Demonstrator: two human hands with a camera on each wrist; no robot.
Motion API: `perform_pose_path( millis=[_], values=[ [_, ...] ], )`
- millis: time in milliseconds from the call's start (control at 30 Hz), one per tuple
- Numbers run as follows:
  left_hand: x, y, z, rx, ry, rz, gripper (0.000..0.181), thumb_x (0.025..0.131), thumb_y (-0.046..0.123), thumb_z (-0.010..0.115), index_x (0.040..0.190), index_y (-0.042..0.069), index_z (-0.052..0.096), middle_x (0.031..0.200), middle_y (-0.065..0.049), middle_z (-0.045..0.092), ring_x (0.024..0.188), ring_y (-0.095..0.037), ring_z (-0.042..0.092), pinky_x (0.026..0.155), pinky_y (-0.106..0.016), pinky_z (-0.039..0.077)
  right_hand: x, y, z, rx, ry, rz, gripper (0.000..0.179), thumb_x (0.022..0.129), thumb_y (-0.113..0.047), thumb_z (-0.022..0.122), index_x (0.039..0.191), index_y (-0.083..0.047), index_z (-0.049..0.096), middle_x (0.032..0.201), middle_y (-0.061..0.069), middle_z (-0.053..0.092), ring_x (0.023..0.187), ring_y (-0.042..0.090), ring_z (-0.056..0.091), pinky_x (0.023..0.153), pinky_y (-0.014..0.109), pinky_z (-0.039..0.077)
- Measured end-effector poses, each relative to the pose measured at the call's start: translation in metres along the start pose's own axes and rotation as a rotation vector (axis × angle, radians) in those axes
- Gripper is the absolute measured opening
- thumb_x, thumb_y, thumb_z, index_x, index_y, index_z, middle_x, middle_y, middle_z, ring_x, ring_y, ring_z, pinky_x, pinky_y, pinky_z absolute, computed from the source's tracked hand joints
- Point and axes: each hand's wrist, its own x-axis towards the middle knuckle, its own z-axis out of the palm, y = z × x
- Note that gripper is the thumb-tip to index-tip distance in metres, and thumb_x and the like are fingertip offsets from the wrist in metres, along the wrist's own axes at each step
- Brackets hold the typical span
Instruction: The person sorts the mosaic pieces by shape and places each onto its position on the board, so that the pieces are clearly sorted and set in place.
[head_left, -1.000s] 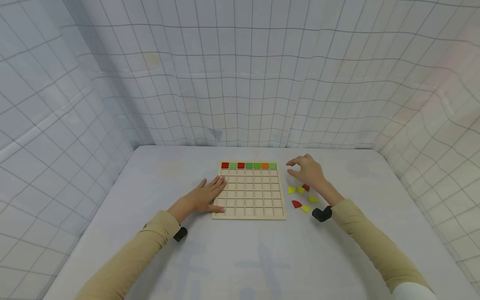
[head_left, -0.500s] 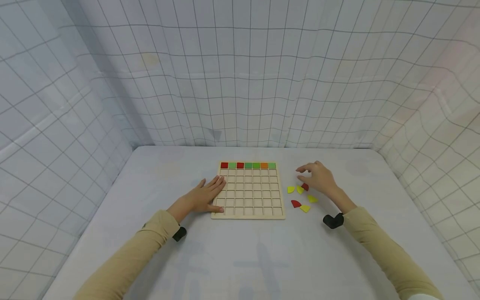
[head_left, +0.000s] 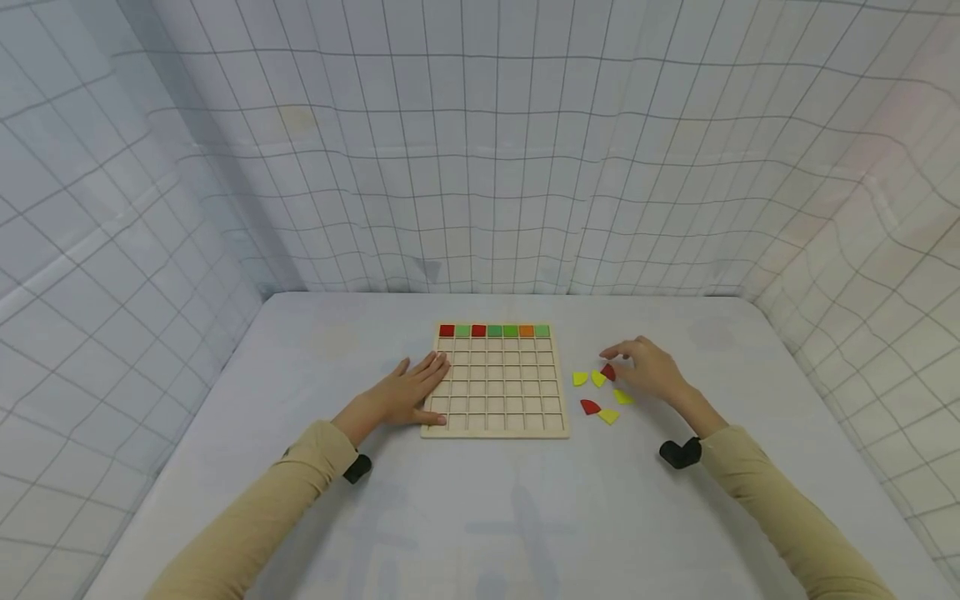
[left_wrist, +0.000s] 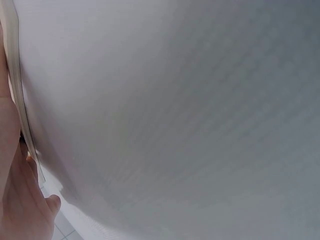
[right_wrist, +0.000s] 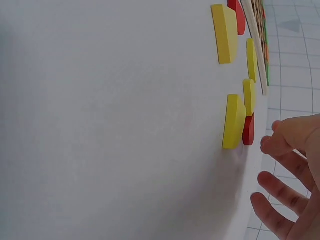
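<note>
A pale wooden grid board [head_left: 495, 434] lies on the table, its far row filled with red, green and orange square tiles [head_left: 494, 331]. My left hand [head_left: 405, 393] rests with spread fingers on the board's left edge; the left wrist view shows only part of it. Right of the board lie two red quarter-circle pieces and several yellow ones [head_left: 581, 379]. Over the far red piece [head_left: 608, 372] hovers my right hand [head_left: 647, 368], thumb and forefinger apart. From the right wrist, a small space shows between those fingers and the red piece [right_wrist: 248, 131].
The nearer red piece [head_left: 590, 407] touches or nearly touches a yellow piece [head_left: 608, 416]. Another yellow piece [head_left: 622, 397] lies under the right hand's near side. White grid-lined cloth [head_left: 480, 167] hangs behind the table and on both sides.
My right hand has moved right, toward me and lower, from beside the board's far right corner to over the far red piece. The left hand stays on the board.
</note>
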Motion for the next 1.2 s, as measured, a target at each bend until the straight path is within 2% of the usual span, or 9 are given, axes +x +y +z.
perform_pose_path(
  millis=[200, 367, 600, 833, 1067, 1200],
  values=[
    [0.000, 0.000, 0.000, -0.002, -0.011, -0.010, 0.097, 0.090, 0.059, 0.055, 0.154, 0.001, 0.010, 0.162, -0.017, 0.003, 0.150, -0.035, 0.003, 0.116, -0.063, 0.009, -0.004, 0.003, 0.001, -0.002, -0.076, -0.003, 0.032, 0.086, -0.005, 0.059, 0.112, -0.018, 0.073, 0.105, 0.010, 0.065, 0.098, 0.027, 0.056, 0.069, 0.035, 0.049],
    [-0.001, 0.000, 0.000, -0.021, 0.001, -0.001, 0.097, 0.090, 0.058, 0.055, 0.154, 0.000, 0.010, 0.162, -0.018, 0.004, 0.150, -0.036, 0.003, 0.115, -0.064, 0.008, -0.006, 0.005, 0.001, 0.017, -0.087, -0.047, 0.032, 0.086, -0.004, 0.058, 0.112, -0.016, 0.073, 0.108, 0.007, 0.068, 0.091, 0.022, 0.052, 0.062, 0.028, 0.043],
    [-0.001, 0.000, 0.000, -0.029, 0.009, 0.007, 0.097, 0.090, 0.058, 0.055, 0.154, -0.001, 0.011, 0.161, -0.020, 0.005, 0.149, -0.037, 0.004, 0.115, -0.064, 0.008, -0.009, 0.009, -0.002, -0.027, -0.078, -0.079, 0.029, 0.084, -0.010, 0.066, 0.112, -0.013, 0.072, 0.105, 0.005, 0.069, 0.091, 0.020, 0.053, 0.068, 0.031, 0.046],
    [0.000, 0.001, -0.001, -0.016, -0.004, -0.011, 0.097, 0.090, 0.057, 0.056, 0.154, 0.000, 0.011, 0.161, -0.019, 0.005, 0.149, -0.036, 0.004, 0.115, -0.064, 0.010, -0.010, 0.010, -0.004, -0.045, -0.115, -0.075, 0.031, 0.083, -0.012, 0.068, 0.114, -0.014, 0.072, 0.096, 0.002, 0.067, 0.086, 0.018, 0.052, 0.065, 0.028, 0.044],
    [0.000, 0.000, 0.001, -0.026, 0.003, -0.003, 0.097, 0.090, 0.058, 0.055, 0.154, 0.001, 0.009, 0.162, -0.018, 0.003, 0.150, -0.036, 0.002, 0.115, -0.063, 0.009, -0.010, 0.012, -0.007, -0.057, -0.149, -0.082, 0.030, 0.083, -0.013, 0.066, 0.111, -0.016, 0.073, 0.102, 0.002, 0.068, 0.087, 0.018, 0.051, 0.065, 0.028, 0.043],
    [0.000, 0.000, 0.003, -0.024, -0.006, -0.012, 0.098, 0.090, 0.059, 0.054, 0.155, 0.003, 0.007, 0.162, -0.016, 0.001, 0.150, -0.033, 0.000, 0.116, -0.062, 0.007, -0.012, 0.016, -0.010, -0.069, -0.148, -0.107, 0.028, 0.082, -0.013, 0.066, 0.109, -0.016, 0.074, 0.100, -0.001, 0.068, 0.088, 0.017, 0.051, 0.066, 0.028, 0.044]
  ],
)
